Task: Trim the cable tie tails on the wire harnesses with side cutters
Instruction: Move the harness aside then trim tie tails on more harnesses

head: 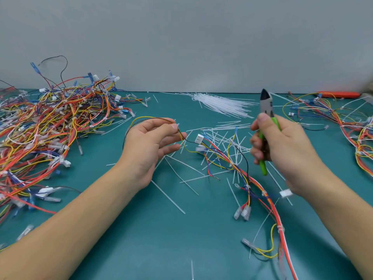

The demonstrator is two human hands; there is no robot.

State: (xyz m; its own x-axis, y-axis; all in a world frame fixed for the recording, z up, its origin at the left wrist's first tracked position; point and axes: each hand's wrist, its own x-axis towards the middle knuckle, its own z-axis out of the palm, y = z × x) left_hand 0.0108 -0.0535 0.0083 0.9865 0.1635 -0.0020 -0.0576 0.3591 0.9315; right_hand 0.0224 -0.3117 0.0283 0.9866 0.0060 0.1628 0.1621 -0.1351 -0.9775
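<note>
Teal-green table fills near and middle ground, surface matte, lit evenly. Plain pale grey wall rises behind far table edge, spans full width, bare. Soft diffuse light, faint shadows only.

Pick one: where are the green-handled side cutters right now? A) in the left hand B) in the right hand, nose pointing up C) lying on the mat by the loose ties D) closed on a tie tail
B: the right hand grips the side cutters by the green handles, nose up and clear of the harness, while the left hand holds only a thin wire.
</note>
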